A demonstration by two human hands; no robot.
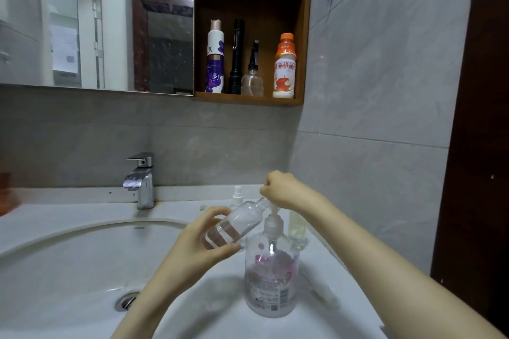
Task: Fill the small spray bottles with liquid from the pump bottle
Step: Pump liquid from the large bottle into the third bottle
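A large clear pump bottle (271, 281) with a pink label stands on the sink's right rim. My right hand (283, 190) is curled over its pump head, pressing on it. My left hand (203, 239) grips a small clear spray bottle (237, 224) without its cap, tilted so its open neck meets the pump spout. A second small spray bottle (237, 197) with a white sprayer top stands behind it near the wall. Another small bottle (297, 228) of pale yellowish liquid stands just right of the pump bottle.
The white basin (68, 264) with its drain (126, 300) fills the lower left, and a chrome faucet (141, 181) stands at its back. A wooden wall shelf (249, 98) above holds several bottles and a black flashlight. A mirror hangs left of it.
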